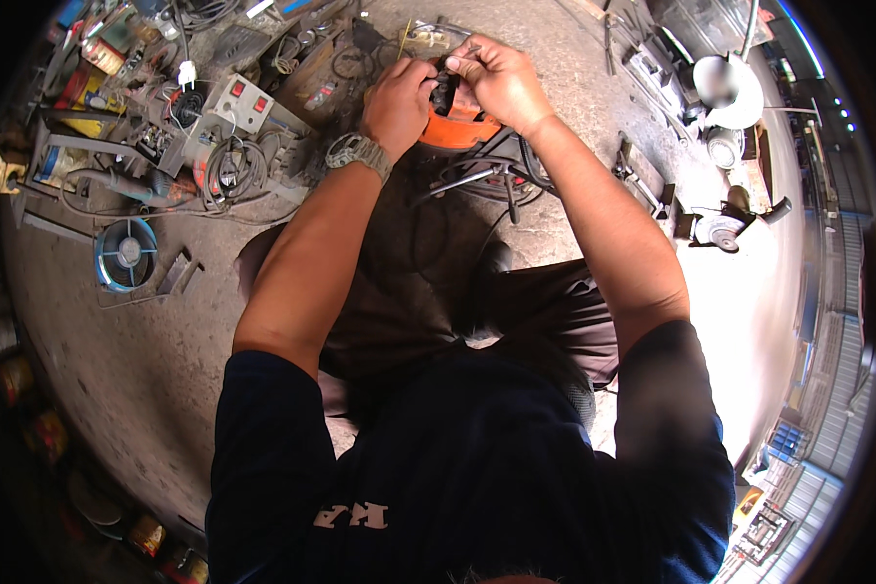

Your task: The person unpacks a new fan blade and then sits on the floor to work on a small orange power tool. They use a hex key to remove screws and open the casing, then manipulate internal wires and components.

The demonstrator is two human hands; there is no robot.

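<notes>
Both hands meet near the top of the view, over an orange power tool (455,131) that sits on the concrete floor (146,350) in front of the person's knees. The left hand (397,100), with a metal wristwatch (358,152) on its wrist, pinches a small black part (445,90) from the left; its grip is closed tight around that part. The right hand (498,80) closes on the same black part from the right and above, fingers curled, thumb pressed in. The part is held just above the orange tool, touching or nearly touching it; which one cannot be told. Black cables (477,175) loop on the floor just below the tool. To the left lie a switch box with red buttons (244,100), a small round fan (125,254) and a clutter of wires and tools. An angle grinder (732,226) lies well apart to the right.
</notes>
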